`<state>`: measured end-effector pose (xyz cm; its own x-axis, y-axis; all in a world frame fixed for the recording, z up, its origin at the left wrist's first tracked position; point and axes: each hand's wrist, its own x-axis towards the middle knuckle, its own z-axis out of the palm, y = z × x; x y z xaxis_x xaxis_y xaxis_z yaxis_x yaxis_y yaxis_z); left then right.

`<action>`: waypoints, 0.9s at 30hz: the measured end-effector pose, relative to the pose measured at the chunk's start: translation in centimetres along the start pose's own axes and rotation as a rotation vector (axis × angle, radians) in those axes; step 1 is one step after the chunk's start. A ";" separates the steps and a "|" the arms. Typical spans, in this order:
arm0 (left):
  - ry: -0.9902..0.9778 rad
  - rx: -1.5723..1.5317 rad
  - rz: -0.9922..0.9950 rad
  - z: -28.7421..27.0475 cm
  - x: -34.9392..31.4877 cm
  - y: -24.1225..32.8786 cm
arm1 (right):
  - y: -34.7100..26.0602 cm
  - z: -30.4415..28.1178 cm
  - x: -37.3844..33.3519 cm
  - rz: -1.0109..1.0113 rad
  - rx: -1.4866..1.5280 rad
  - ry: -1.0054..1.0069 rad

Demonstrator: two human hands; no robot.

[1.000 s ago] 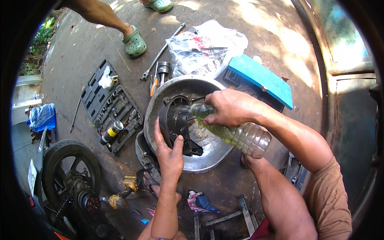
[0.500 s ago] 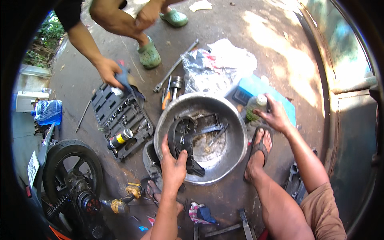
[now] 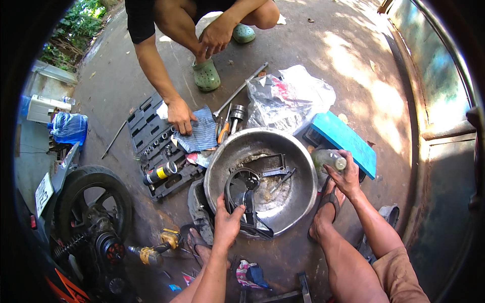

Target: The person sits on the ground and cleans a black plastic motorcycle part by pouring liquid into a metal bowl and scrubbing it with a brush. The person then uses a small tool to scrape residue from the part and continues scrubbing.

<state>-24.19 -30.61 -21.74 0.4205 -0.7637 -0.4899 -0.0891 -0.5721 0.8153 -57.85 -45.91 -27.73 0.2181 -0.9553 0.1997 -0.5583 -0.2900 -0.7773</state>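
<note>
My left hand (image 3: 228,222) grips a black plastic cover (image 3: 249,206) with a round ring-like end. It holds the cover tilted over the near left part of a metal basin (image 3: 299,202). Inside the basin lie a black bracket-like part (image 3: 270,165) and a thin dark tool (image 3: 284,180) whose kind I cannot make out. To the right of the basin, my right hand (image 3: 347,174) is wrapped round a clear bottle (image 3: 325,157) with greenish liquid. The bottle leans over, its pale top end toward my fingers.
Across from me a co-worker's hand (image 3: 181,116) presses a blue striped cloth (image 3: 202,130) by an open socket set case (image 3: 146,118). A plastic bag (image 3: 290,96) and a blue box (image 3: 348,144) lie beyond the basin. A yellow drill (image 3: 151,255) and a motorcycle wheel (image 3: 65,202) are at left.
The bottle has gone from upright to leaning in my right hand. The cover has turned in my left hand. The co-worker's cloth has come down and spread beside the case.
</note>
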 end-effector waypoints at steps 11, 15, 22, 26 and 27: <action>0.074 0.039 0.074 -1.7 -0.3 0.0 | -0.7 3.1 2.4 0.139 -0.023 0.026; 0.082 -0.097 0.007 -2.3 -0.6 0.1 | -0.9 3.9 5.0 0.088 -0.070 -0.043; 0.057 -0.109 -0.054 -2.3 -1.4 0.4 | -1.1 5.7 8.9 0.235 0.022 -0.083; 0.046 -0.121 -0.088 -2.3 -1.5 0.8 | -0.6 6.8 9.5 0.178 -0.064 -0.201; 0.043 -0.110 -0.092 -2.3 -1.6 0.8 | -0.4 6.9 9.5 0.172 -0.081 -0.197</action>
<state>-22.89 -29.17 -19.65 0.4609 -0.6944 -0.5526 0.0503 -0.6013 0.7975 -49.99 -54.45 -29.64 0.2619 -0.9634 -0.0572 -0.6613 -0.1360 -0.7377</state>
